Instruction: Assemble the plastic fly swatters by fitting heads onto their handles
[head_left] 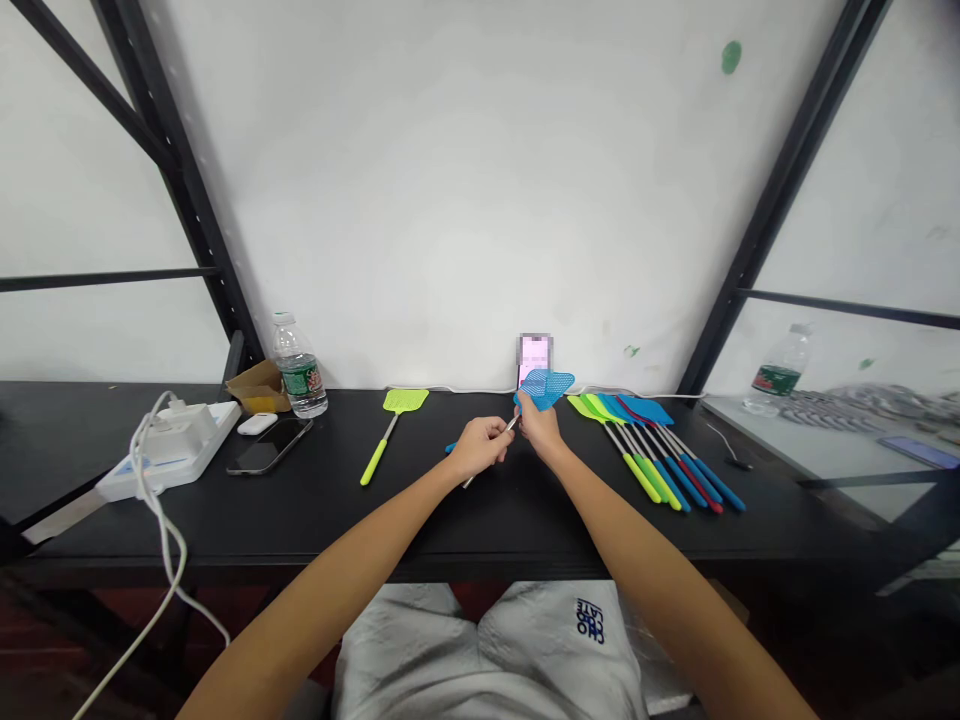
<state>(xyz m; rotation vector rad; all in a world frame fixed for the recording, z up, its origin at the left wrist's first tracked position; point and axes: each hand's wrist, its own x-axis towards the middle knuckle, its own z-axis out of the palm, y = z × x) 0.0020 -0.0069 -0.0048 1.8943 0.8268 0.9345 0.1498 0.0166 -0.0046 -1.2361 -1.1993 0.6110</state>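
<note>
Blue swatter [556, 386] held over table [517, 535], its perforated head partly covering the upright phone [535, 352]. Left hand [478, 447]: fingers closed round slim metal rod. Right hand [538, 422]: fingers gripping near head's base. Rightward, fanned swatters [660, 478]; leftward, lime swatter [406, 400], clear plastic bottle [302, 380], cardboard box [257, 384].

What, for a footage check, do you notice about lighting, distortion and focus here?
Head view: the wall is bright and fairly evenly lit; the left black post slants, perhaps wide-angle stretch; the propped phone is pixelated around its edges; the far-right bottle looks softer than the held blue swatter; under the table it is dark.
</note>
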